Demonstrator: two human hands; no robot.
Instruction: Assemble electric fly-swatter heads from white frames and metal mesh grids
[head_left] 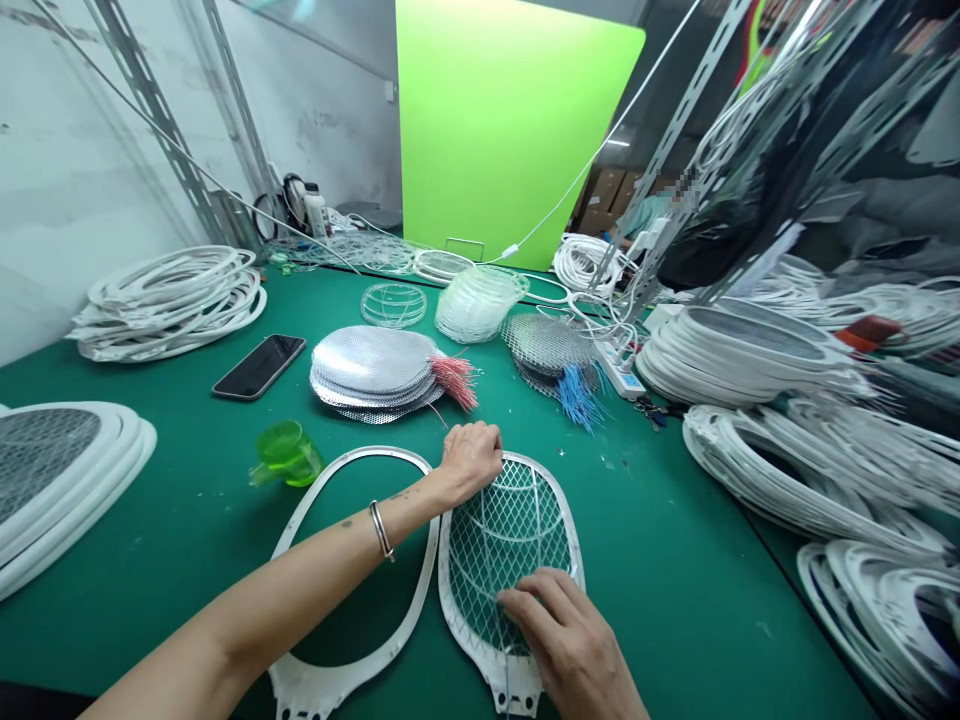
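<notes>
1. The meshed racket frame lies flat on the counter; it looks light, stiff-rimmed, its mesh probably easily bent: best held by the rim.
2. Right hand: over the lower mesh, fingers bent; whether they pinch anything, I cannot tell.
3. Left hand: at the far rim, fingers curled in, grip hidden.

Head-worn camera aimed forward and down

The scene is viewed from above and behind the right hand, which is seen close up. The left hand is shown slightly farther off; beyond it, the green table and an upright lime board are taken in.
</notes>
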